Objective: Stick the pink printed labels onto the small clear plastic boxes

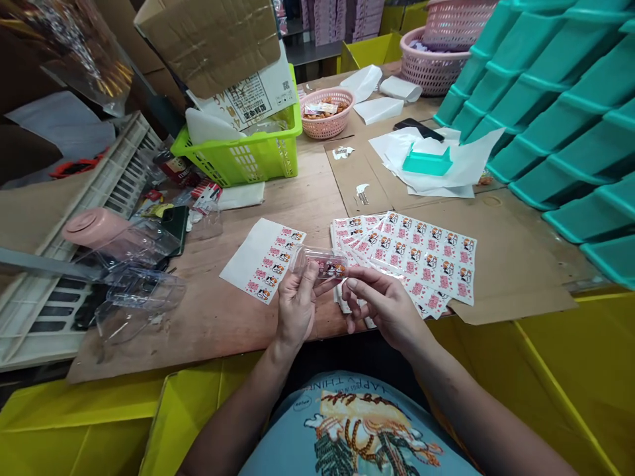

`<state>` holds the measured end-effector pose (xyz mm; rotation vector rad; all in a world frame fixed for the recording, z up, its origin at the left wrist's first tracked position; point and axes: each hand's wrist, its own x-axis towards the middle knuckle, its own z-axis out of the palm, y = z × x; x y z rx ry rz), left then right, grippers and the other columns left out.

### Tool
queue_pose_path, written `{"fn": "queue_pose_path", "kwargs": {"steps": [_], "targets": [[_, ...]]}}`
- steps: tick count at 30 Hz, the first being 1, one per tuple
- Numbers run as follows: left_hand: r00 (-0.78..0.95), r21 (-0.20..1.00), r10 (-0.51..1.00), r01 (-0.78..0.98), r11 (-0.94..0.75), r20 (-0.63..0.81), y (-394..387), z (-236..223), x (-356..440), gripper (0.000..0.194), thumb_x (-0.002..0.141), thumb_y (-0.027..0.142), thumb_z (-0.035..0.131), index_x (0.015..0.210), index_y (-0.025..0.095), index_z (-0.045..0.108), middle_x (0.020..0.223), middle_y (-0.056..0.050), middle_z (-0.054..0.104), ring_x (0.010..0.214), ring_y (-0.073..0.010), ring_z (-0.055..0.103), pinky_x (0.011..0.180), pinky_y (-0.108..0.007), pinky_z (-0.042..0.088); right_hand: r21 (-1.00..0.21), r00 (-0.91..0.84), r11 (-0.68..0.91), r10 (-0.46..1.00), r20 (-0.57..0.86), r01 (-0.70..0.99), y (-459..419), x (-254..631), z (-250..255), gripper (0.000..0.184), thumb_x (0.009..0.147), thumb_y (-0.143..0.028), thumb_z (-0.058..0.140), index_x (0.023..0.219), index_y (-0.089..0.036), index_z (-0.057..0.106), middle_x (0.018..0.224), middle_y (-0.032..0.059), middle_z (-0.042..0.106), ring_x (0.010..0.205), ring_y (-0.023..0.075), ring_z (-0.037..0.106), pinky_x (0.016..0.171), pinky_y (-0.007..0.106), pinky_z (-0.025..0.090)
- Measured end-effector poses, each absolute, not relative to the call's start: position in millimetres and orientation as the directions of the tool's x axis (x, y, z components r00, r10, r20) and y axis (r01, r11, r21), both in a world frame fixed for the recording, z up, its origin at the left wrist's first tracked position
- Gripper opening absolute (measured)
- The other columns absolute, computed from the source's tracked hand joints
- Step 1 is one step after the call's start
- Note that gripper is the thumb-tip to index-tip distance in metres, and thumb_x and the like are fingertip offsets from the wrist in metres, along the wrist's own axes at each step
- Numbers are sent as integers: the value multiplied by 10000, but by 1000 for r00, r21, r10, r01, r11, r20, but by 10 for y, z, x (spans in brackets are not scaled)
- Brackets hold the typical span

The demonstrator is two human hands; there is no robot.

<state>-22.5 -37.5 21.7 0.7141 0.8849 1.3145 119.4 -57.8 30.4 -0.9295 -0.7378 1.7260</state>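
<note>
A small clear plastic box [322,254] is held over the front edge of the table by my left hand [297,301], thumb on top and fingers behind. A cat sticker [333,269] with pink lettering lies against the face of the box. At the right end of the sticker, my right hand [380,301] has its fingers bent in a pinch at the edge. To the left rests a partly used sticker sheet [245,258] with one column of cat stickers. Fanned out on the right are several full sticker sheets [426,254], partly behind my right hand.
More clear plastic boxes [143,297] lie at the left by a pink bottle [99,228]. Behind stand a green basket [243,162] and a small pink basket [325,125]. Stacked teal trays [560,119] rise at the right. A teal piece [426,162] sits on white paper.
</note>
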Motion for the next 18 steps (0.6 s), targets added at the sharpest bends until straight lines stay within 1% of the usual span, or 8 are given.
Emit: {"fn": "queue_pose_path", "kwargs": {"steps": [3,5,7,9,11,13,15,18], "targets": [[-20,885,996,-460,71,-91,-399,206,-181,244,841,401,680,915,183,760,1013,-59,762,983,-239,713,897,-373,578,-935,-141,-229,970,-197,-271,-598,1236,306,353,832,-442,697,1080,-192,700,704,9,603,503,121,529,447,290,538],[-65,896,996,-443,31,-66,-403,207,-161,234,847,390,676,918,185,761,1018,-54,762,986,-235,712,883,-357,585,-995,-9,-23,1000,-24,96,-631,1276,315,408,883,-422,637,1212,-182,666,758,53,632,615,179,597,578,355,564],[-107,897,993,-442,-3,-49,-396,221,-150,212,851,370,674,910,184,759,1012,-45,763,973,-225,715,870,-348,590,-837,58,212,959,278,505,-664,1297,323,468,927,-346,578,1362,-176,568,966,134,669,887,273,645,804,457,549],[-97,887,994,-462,-1,-49,-384,251,-150,199,849,355,679,922,186,754,1015,-40,762,956,-214,718,867,-340,590,-570,-74,384,868,491,726,-675,1287,314,562,951,-296,528,1490,-196,403,1302,178,583,1225,346,527,1035,566,406],[-53,866,996,-499,33,-69,-379,291,-152,193,845,345,686,930,183,749,1030,-43,760,965,-203,716,890,-330,578,-381,-277,517,801,530,767,-656,1271,272,651,972,-332,490,1557,-221,226,1522,142,397,1420,362,316,1149,637,196],[-27,828,995,-557,66,-98,-396,338,-132,182,841,339,694,916,182,744,1029,-41,761,981,-202,714,914,-345,568,-338,-327,534,796,510,775,-623,1294,212,711,980,-416,468,1573,-232,120,1598,112,258,1480,367,165,1158,675,69],[35,795,991,-594,123,-128,-451,395,-63,195,847,354,686,923,183,740,1014,-48,763,988,-220,713,923,-395,565,-478,-197,460,842,502,748,-614,1385,170,712,985,-473,435,1574,-241,109,1609,109,225,1487,356,140,1163,659,122],[271,794,953,-547,267,-134,-566,486,106,272,848,427,668,947,187,749,976,-75,765,971,-263,717,886,-440,575,-799,-15,347,920,391,492,-685,1618,207,654,981,-484,452,1554,-285,208,1538,107,380,1404,311,378,1099,529,395]]}}
